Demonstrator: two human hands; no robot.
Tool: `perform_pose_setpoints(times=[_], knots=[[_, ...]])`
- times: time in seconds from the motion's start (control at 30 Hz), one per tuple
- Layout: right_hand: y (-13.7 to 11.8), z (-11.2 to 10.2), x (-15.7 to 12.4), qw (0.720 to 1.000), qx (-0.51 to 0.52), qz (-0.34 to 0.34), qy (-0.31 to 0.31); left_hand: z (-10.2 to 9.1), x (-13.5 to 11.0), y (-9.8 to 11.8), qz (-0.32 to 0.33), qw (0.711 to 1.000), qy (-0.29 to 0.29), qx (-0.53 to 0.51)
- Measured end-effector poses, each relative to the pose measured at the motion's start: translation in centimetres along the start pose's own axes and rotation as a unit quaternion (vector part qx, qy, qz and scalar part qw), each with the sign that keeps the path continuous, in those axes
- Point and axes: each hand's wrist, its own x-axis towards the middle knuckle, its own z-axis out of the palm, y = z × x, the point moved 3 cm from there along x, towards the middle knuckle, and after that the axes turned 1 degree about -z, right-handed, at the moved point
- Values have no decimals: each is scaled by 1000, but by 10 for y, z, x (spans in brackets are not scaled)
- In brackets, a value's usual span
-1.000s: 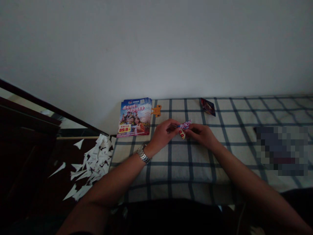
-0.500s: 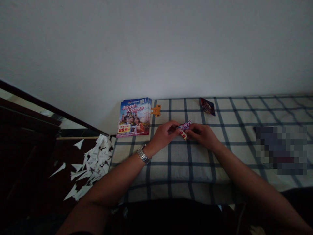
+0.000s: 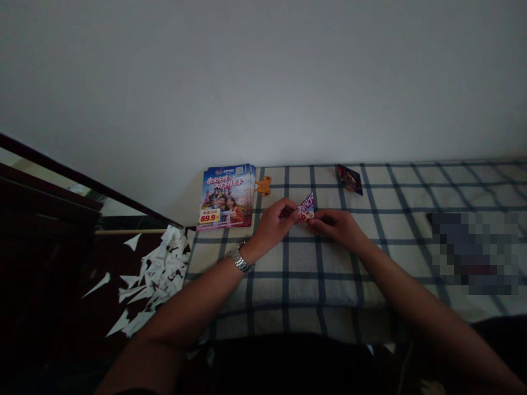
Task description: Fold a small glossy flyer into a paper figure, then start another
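Observation:
Both of my hands meet over a checked cloth (image 3: 329, 274) and pinch a small folded piece of printed paper (image 3: 307, 207). My left hand (image 3: 274, 225), with a metal watch on its wrist, grips the paper's left side. On the other side, my right hand (image 3: 335, 227) holds the lower right part, fingers closed. The folded paper stands up as a small triangle between my fingertips. A stack of colourful flyers (image 3: 225, 196) lies to the left of my hands.
A pile of white folded paper pieces (image 3: 156, 277) lies on the dark floor at the left. A small dark folded piece (image 3: 349, 179) and an orange cutout (image 3: 263, 186) sit near the wall. A blurred patch covers the cloth at the right.
The folded paper has turned from a flat strip into an upright triangle, and my fingers have shifted slightly upward with it.

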Motion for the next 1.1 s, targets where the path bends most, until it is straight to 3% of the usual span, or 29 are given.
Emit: perform_pose_setpoints(times=[0.7, 1.1], knots=[[-1, -3, 1, 999, -36, -30, 21, 1, 1, 1, -7, 998, 5, -69], [-4, -2, 0, 1000, -5, 6, 9, 0, 1, -2, -13, 999, 5, -31]])
